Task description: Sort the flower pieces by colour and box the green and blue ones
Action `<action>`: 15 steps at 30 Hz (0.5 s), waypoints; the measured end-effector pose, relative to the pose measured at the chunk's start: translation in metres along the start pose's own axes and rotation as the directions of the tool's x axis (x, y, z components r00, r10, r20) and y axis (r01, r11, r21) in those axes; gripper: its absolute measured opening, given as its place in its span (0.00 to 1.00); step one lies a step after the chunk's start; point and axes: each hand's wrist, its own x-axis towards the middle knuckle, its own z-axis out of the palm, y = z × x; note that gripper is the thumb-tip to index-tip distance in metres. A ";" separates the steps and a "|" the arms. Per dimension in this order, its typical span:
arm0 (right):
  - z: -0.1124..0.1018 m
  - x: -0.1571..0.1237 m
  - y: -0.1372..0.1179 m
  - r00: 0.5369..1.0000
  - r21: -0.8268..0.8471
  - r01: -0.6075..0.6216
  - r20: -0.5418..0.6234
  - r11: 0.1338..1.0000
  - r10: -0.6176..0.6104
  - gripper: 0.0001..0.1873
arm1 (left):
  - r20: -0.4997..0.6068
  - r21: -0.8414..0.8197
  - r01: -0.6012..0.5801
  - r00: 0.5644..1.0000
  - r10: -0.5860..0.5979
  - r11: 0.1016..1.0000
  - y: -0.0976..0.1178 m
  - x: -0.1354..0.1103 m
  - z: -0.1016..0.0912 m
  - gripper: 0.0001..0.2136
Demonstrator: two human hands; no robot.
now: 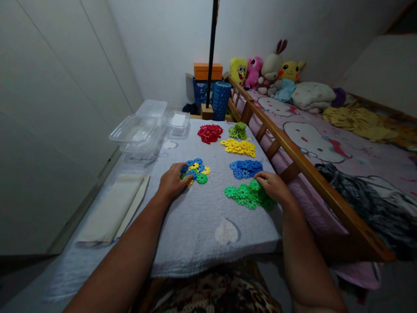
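Head view: the left hand (172,181) lies with fingers curled on the edge of a small mixed heap of blue, yellow and green flower-shaped plastic discs (196,170) on the grey quilted worktop (208,221); whether it grips one I cannot tell; the right hand (274,188) rests, fingers bent, on a heap of green plastic discs (243,194), grip likewise unclear; a heap of blue plastic discs (246,168) sits just behind.

Home bedroom, child's by the look. Wooden-railed bed (293,156) at 2 o'clock, covered in pink cartoon-cat printed sheet (325,143). Row of plush toys (267,69) against white wall at 1 o'clock. Crumpled yellow cloth (358,121) at 3 o'clock. Grey quilted pad with heart patches (202,217) at centre, carrying sorted piles of coloured plastic flower-shaped discs (241,148). Clear plastic lidded boxes (140,134) at 10 o'clock.
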 end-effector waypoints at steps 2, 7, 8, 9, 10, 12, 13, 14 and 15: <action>0.000 -0.004 0.002 0.999 -0.012 0.017 0.044 1.000 -0.016 0.14 | 0.004 -0.002 0.010 1.000 -0.010 1.000 0.000 0.000 0.000 0.27; 0.007 -0.009 0.004 0.992 -0.166 0.076 0.114 0.983 -0.058 0.12 | -0.008 0.008 0.006 1.000 -0.006 1.000 0.000 0.000 0.000 0.26; 0.009 -0.010 0.005 0.992 -0.206 0.078 0.114 0.975 -0.056 0.12 | -0.014 0.007 0.003 1.000 -0.003 1.000 -0.001 0.000 0.000 0.25; 0.011 -0.010 0.006 0.993 -0.243 0.078 0.109 0.967 -0.053 0.12 | -0.019 0.005 0.000 1.000 0.000 1.000 -0.001 0.000 0.001 0.25; 0.013 -0.010 0.007 0.994 -0.274 0.077 0.097 0.959 -0.052 0.12 | -0.021 0.003 -0.002 1.000 0.002 1.000 -0.001 0.000 0.001 0.25; 0.015 -0.010 0.008 0.997 -0.314 0.072 0.049 0.947 -0.059 0.12 | -0.021 0.003 -0.004 1.000 0.004 1.000 -0.002 0.000 0.001 0.25; 0.016 -0.008 0.008 0.998 -0.322 0.068 0.015 0.944 -0.067 0.12 | -0.019 0.004 -0.004 1.000 0.004 1.000 -0.002 0.000 0.001 0.25; 0.016 -0.007 0.008 0.997 -0.322 0.064 -0.020 0.945 -0.075 0.12 | -0.018 0.007 -0.004 1.000 0.004 1.000 -0.002 0.000 0.001 0.25; 0.017 -0.005 0.006 0.995 -0.314 0.062 -0.054 0.948 -0.083 0.12 | -0.018 0.009 -0.004 1.000 0.004 1.000 -0.002 0.000 0.001 0.25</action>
